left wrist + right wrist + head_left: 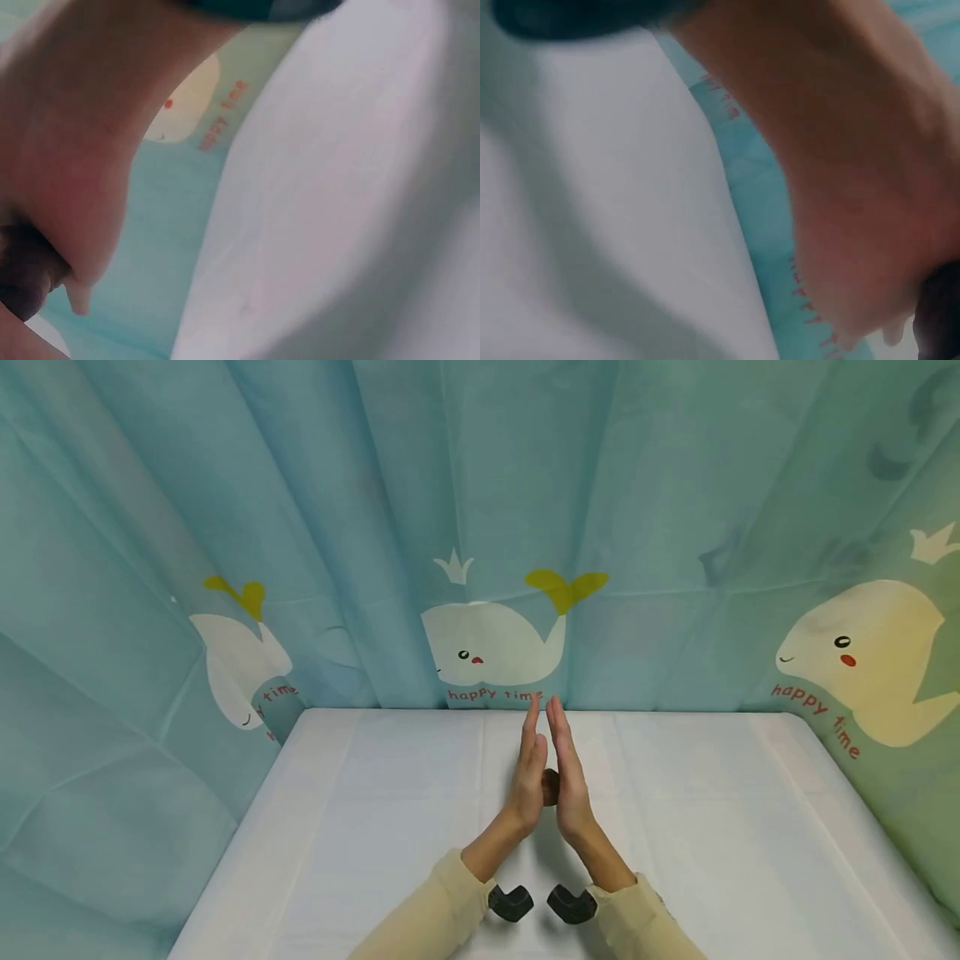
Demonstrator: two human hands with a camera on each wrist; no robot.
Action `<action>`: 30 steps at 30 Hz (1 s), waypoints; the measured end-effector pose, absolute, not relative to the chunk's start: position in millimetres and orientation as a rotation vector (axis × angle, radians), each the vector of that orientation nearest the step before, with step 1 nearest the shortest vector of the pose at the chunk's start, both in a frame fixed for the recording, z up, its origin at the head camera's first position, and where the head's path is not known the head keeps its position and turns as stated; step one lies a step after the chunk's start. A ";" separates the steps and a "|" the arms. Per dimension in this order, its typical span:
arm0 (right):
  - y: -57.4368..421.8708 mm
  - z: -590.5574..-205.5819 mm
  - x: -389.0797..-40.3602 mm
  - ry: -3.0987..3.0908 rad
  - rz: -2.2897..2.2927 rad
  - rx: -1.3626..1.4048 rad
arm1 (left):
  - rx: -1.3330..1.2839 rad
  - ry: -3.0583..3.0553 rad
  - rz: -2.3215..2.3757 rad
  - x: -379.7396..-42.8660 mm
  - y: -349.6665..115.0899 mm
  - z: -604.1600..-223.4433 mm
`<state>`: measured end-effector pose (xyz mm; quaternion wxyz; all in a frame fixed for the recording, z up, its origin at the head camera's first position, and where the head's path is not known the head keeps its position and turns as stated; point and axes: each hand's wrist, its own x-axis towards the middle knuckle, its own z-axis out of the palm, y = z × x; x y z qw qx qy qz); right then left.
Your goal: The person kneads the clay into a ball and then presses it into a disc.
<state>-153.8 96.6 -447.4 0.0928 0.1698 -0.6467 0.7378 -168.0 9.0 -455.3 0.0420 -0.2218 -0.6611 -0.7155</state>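
A small, dark brown, rounded object (551,787), its material unclear, sat between the facing palms of a person's bare left hand (528,787) and bare right hand (573,787). The fingers of both hands were straight and uncurled, leaning together at the tips with a narrow gap; pressure between the palms alone appeared to hold the piece. Even force from both sides seemed the key, as one slack palm risked a slip to the white-covered table (375,810). Cream fabric sleeves (435,906) covered the forearms; a blue-green, whale-printed curtain (495,485) hung beyond.
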 end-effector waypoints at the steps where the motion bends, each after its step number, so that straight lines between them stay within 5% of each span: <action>1: 98.8 -447.3 -155.2 -1.915 2.200 0.490 | -0.691 -2.019 -2.229 -165.2 9.4 -455.8; 9: 108.9 -452.8 -164.7 -1.911 2.382 0.472 | -0.786 -1.947 -2.265 -147.1 10.2 -445.1; 22: 86.0 -459.4 -143.3 -1.921 2.315 0.561 | -0.647 -1.991 -2.074 -188.8 -0.6 -453.2; 30: 90.2 -447.9 -143.2 -1.933 2.206 0.557 | -0.629 -2.022 -2.157 -182.7 3.8 -465.4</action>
